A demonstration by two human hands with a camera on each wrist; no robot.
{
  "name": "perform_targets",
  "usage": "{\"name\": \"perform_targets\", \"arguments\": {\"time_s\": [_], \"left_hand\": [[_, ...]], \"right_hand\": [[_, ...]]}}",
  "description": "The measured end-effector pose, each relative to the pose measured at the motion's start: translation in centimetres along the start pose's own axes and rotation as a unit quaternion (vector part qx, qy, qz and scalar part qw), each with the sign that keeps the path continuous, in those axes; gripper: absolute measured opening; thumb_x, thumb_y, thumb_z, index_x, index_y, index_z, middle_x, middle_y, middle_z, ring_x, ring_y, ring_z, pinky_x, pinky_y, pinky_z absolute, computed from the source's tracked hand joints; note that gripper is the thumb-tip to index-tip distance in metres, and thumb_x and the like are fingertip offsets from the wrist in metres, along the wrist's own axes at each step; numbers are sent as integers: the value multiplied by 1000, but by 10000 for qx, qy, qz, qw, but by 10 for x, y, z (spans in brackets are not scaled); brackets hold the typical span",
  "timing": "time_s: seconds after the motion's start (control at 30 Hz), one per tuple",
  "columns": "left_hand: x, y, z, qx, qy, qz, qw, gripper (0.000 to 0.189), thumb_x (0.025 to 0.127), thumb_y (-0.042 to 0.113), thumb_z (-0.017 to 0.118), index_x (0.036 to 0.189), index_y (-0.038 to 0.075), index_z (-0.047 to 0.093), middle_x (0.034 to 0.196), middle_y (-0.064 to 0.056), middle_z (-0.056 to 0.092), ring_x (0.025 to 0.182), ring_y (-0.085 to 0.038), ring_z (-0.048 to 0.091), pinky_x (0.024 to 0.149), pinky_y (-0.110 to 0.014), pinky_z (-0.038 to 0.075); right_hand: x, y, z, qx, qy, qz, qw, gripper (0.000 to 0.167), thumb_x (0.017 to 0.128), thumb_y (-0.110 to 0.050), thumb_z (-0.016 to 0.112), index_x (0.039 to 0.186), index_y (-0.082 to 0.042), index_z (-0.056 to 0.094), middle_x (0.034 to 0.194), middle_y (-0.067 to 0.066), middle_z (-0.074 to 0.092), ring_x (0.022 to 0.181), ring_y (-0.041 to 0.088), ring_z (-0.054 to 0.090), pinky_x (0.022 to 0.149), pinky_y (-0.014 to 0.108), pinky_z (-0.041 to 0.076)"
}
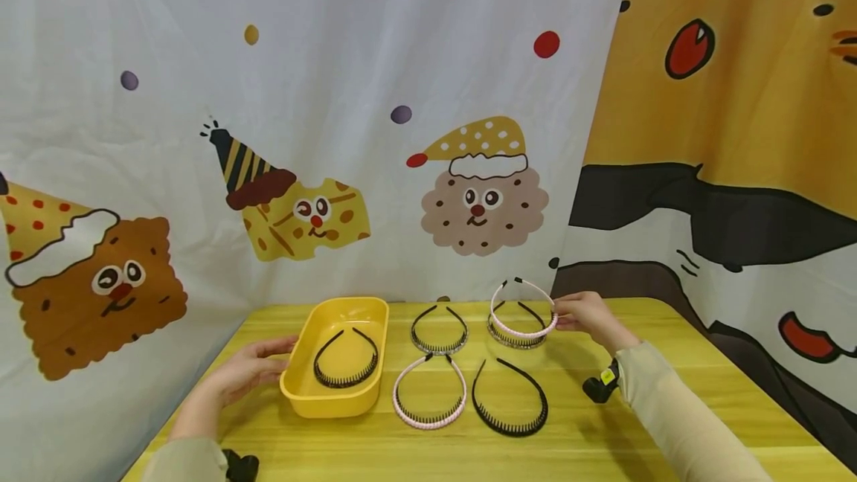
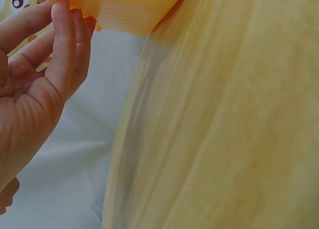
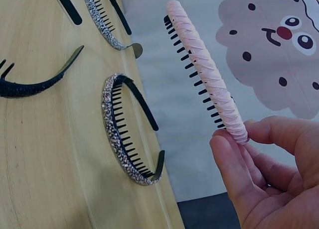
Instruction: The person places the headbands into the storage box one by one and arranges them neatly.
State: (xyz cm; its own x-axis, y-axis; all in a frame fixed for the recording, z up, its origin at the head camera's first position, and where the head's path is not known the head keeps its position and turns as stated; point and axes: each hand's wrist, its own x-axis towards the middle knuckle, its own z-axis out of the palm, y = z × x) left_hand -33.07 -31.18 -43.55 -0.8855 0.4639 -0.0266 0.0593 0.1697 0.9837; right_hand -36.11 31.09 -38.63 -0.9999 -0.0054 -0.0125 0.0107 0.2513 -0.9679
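Observation:
My right hand (image 1: 589, 315) pinches one end of the curve of a pink wrapped headband (image 3: 204, 69) between thumb and fingers, holding it up with its black teeth showing. Below it on the table lies a glittery headband (image 3: 110, 119) with black teeth. To the left, my left hand (image 1: 244, 374) touches the outer side of a yellow plastic tray (image 1: 335, 406) with its fingertips, the fingers only slightly bent. Inside that tray is a dark toothed headband (image 1: 344, 381). In the left wrist view the fingertips meet the tray just under its rim.
Between tray and right hand, a second glittery headband (image 1: 438, 350) lies at the back of the yellow wood-grain table (image 1: 301, 456). Nearer are another pink headband (image 1: 428, 425) and a black toothed headband (image 1: 512, 430). A printed cloth (image 1: 335, 58) hangs along the table's far edge.

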Motion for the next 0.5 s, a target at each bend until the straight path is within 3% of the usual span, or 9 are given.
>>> {"name": "perform_targets", "arguments": {"time_s": [0.5], "left_hand": [[-1,3,1,25,14,-7,10000,66,98,7,55,149,-13,18,150,-37,18,118,-25,56,92,-35,50]], "right_hand": [[4,-2,16,102,-196,-42,9997,42,93,-1,58,127,22,48,83,10,68,70,17,68,75,41,57]]}}
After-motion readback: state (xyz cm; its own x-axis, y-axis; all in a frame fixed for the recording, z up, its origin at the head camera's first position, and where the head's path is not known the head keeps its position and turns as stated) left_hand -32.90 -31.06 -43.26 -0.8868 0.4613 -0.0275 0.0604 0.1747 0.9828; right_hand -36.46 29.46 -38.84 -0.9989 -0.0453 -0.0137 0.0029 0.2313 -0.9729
